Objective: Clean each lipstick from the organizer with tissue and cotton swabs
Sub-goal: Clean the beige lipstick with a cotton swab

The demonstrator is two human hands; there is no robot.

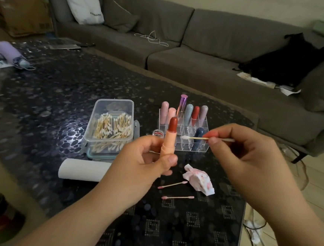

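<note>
standing upright in the left hand (144, 160), lipstick (168, 140) points up.

Bare table (43, 98) left of swab box (110, 126)

- Your left hand (145, 156) holds the opened lipstick (169, 138) upright above the table (43, 98), in front of the organizer (182, 133).
- Your right hand (238, 148) holds a cotton swab (196, 138) level, its tip just right of the lipstick and apart from it.
- The organizer stands right of the swab box (110, 126), with capped lipsticks (188, 113) in its rear compartments.
- A small jar (158, 132) sits between box and organizer; it appears to touch neither.
- The tissue roll (82, 170) lies in front of the box.
- A crumpled tissue (199, 179) lies in front of the organizer, with two used swabs (173, 190) just left of it.
</note>
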